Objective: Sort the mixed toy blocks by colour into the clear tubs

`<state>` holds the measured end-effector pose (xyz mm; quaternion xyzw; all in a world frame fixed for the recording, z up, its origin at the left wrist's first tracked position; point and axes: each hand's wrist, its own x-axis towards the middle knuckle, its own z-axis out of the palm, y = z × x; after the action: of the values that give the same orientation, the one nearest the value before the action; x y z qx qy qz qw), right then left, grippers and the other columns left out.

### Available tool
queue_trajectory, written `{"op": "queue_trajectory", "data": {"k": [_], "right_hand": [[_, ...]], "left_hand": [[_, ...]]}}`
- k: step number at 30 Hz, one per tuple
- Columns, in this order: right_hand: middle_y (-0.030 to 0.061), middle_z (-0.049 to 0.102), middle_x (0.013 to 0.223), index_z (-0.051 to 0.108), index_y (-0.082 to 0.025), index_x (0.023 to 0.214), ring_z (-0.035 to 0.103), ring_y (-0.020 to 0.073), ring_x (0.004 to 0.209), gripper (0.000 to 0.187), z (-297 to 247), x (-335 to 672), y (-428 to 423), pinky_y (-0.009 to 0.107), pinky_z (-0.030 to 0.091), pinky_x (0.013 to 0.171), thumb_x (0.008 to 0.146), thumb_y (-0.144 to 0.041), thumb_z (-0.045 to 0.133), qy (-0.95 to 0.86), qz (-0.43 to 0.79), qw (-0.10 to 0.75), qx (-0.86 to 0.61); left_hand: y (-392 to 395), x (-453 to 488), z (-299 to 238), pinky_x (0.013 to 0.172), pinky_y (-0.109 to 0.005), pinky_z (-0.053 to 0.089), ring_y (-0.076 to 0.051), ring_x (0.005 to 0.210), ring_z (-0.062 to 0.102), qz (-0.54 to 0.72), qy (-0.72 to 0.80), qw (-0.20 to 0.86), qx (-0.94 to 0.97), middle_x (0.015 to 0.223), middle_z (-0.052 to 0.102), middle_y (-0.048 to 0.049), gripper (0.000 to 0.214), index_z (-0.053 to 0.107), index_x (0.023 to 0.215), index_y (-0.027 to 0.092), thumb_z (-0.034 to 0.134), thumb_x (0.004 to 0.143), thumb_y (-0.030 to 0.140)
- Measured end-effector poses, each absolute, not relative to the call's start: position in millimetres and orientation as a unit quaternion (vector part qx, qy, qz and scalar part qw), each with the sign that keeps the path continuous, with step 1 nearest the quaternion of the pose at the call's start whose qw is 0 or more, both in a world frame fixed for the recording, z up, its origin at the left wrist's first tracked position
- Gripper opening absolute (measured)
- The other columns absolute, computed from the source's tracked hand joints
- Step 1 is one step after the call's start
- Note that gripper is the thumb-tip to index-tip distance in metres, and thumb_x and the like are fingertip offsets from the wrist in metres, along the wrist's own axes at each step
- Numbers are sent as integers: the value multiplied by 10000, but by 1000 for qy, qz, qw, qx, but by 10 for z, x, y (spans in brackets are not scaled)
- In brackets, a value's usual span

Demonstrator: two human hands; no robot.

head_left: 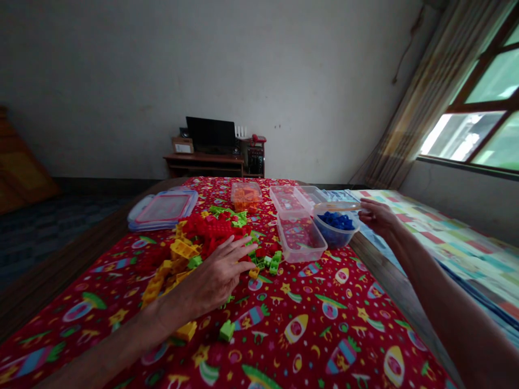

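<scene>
My left hand [221, 273] reaches over the heap of toy building bricks, its fingers stretched out and apart, with nothing visible in them. Beneath and around it lie red bricks [211, 231], yellow bricks [182, 249] and green bricks [275, 263]. At the right, my right hand [379, 216] pinches the edge of a clear lid with an orange-tinted rim [336, 207], seen nearly edge-on. This lid is over a clear plastic tub [338, 239] holding blue bricks [336, 220]. Whether the lid touches the tub's rim, I cannot tell.
Clear rectangular containers [302, 248] stand left of the tub. Farther back is a container with orange bricks [246, 197]. Stacked lids [164, 210] lie at the left on the red patterned tablecloth [300, 329]. A bed [450, 232] adjoins the table's right side.
</scene>
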<state>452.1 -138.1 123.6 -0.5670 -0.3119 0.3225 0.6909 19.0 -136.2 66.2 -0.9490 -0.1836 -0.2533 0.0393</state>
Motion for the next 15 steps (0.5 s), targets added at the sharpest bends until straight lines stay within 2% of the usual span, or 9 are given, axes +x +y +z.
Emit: {"op": "queue_trajectory", "data": {"k": [5, 10, 13, 15], "right_hand": [[-101, 358, 494, 518, -175, 855, 346, 26, 369, 207, 1415, 4279, -1185, 92, 258, 305, 715, -33, 573, -273, 340, 759, -485], [-117, 303, 519, 501, -194, 863, 319, 10, 384, 240, 1445, 4139, -1030, 78, 247, 326, 688, -112, 642, -298, 365, 777, -418], [-117, 309, 524, 540, -200, 899, 292, 5, 391, 309, 1445, 3954, -1054, 83, 232, 333, 641, -167, 706, -376, 401, 749, -370], [-112, 350, 528, 585, -204, 957, 265, 4, 387, 367, 1439, 3757, -1124, 97, 213, 327, 620, -203, 730, -430, 415, 722, -348]], "left_hand": [[-1350, 177, 669, 1165, -472, 263, -209, 1379, 352, -248, -184, 32, -950, 1373, 550, -49, 413, 685, 1059, 227, 411, 831, 18], [-1313, 145, 655, 1169, -476, 263, -210, 1382, 349, -261, -188, 4, -947, 1366, 556, -52, 408, 673, 1072, 218, 398, 843, 24], [-1269, 146, 665, 1152, -458, 308, -226, 1358, 393, -305, -231, -96, -919, 1369, 552, -75, 375, 628, 1188, 202, 413, 893, 117], [-1238, 158, 704, 1115, -464, 367, -253, 1306, 464, -361, -278, -243, -856, 1377, 541, -112, 386, 560, 1287, 181, 418, 936, 258]]}}
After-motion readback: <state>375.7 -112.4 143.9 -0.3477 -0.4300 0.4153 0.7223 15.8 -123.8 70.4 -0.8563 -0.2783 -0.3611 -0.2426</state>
